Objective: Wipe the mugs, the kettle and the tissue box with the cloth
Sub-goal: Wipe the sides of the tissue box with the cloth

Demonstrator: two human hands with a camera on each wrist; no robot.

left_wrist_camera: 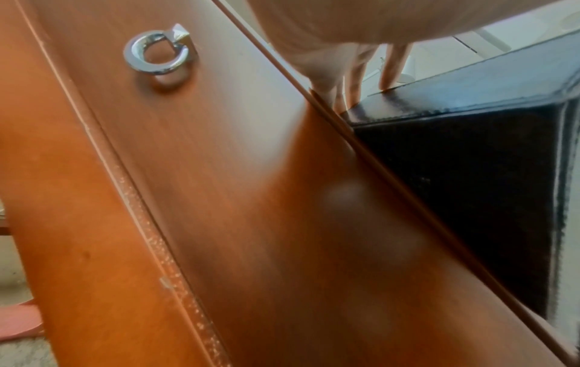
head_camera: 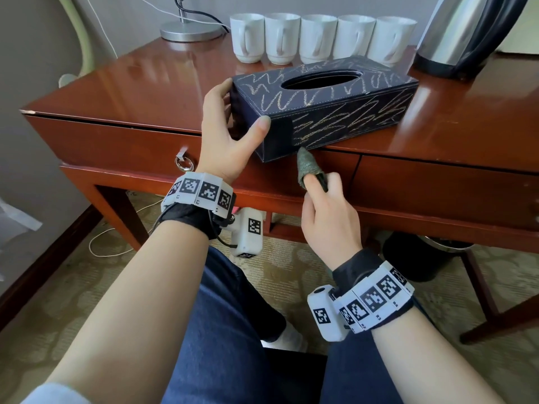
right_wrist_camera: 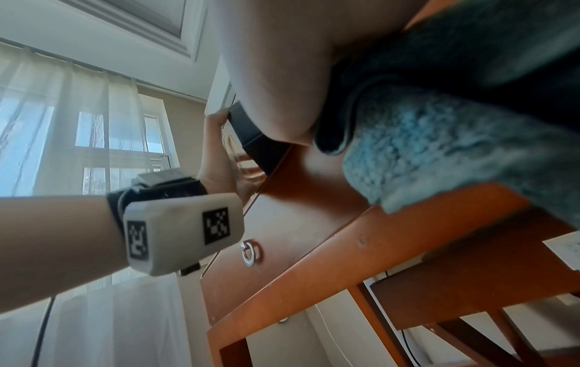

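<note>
A dark tissue box (head_camera: 323, 109) with scribbled golden lines lies on the wooden desk (head_camera: 145, 83), its near corner past the front edge. My left hand (head_camera: 230, 126) grips its left end, thumb on the front face and fingers (left_wrist_camera: 392, 67) on the far side. My right hand (head_camera: 323, 211) holds a grey-green cloth (head_camera: 307, 169) just below the box's front face; the cloth (right_wrist_camera: 439, 149) fills the right wrist view. Several white mugs (head_camera: 318, 37) stand in a row behind the box. A steel kettle (head_camera: 463, 33) with a black handle stands at the back right.
A lamp base (head_camera: 191, 32) with cables sits at the desk's back left. Below the desktop is a drawer with a ring pull (head_camera: 183, 163), also seen as the ring pull (left_wrist_camera: 157, 53). A dark bin (head_camera: 420, 258) stands under the desk on the right.
</note>
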